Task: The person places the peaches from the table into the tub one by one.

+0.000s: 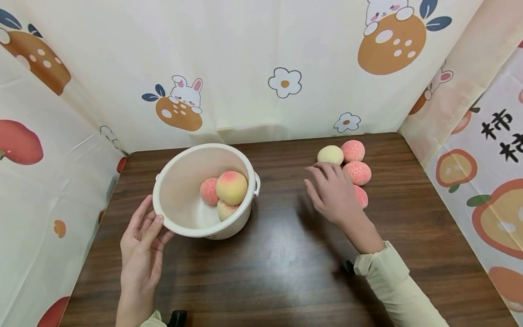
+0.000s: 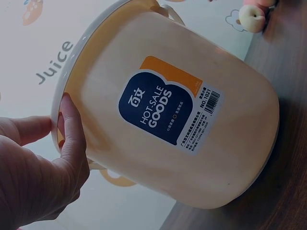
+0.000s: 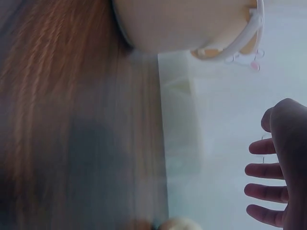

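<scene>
A cream plastic bucket (image 1: 184, 186) stands on the left of the table, with three peaches in it: a yellow one with a pink blush (image 1: 231, 187), a speckled pink one (image 1: 209, 190) and a pale speckled one (image 1: 225, 210). My left hand (image 1: 143, 252) pinches the bucket's near left rim between thumb and fingers, as the left wrist view also shows. On the right, my right hand (image 1: 337, 195) hovers with spread fingers and holds nothing. Just beyond its fingers lies a pale yellow peach (image 1: 330, 155); pink peaches (image 1: 357, 172) lie beside it, one partly hidden by the hand.
The dark wooden table (image 1: 269, 272) ends at a patterned curtain (image 1: 245, 68) along the back. Printed cloth also hangs at both sides. A white handle (image 1: 257, 184) is attached to the bucket's right side, and a blue and orange label (image 2: 160, 108) is on its outer wall.
</scene>
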The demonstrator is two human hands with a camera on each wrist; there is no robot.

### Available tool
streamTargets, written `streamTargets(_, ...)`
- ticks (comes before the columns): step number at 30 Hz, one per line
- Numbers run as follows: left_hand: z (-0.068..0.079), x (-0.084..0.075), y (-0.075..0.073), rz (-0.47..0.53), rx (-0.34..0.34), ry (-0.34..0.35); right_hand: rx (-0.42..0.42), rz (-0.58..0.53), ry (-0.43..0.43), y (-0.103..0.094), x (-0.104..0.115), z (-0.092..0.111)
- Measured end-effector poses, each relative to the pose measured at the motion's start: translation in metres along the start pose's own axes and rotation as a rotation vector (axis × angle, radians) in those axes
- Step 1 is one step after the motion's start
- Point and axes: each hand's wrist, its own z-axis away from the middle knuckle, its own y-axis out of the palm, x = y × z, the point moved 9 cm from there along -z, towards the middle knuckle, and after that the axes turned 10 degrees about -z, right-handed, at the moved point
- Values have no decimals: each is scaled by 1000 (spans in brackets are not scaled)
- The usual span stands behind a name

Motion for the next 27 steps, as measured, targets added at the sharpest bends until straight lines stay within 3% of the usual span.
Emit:
streamTargets(9,0,0,-1,10,-3,4,8,52,111,0,-37,26)
streamTargets(20,0,1,-1,9,1,2,109,101,308,6,-82,58)
streamTargets(27,0,1,0,12,3,4,121,92,353,7,-99,70)
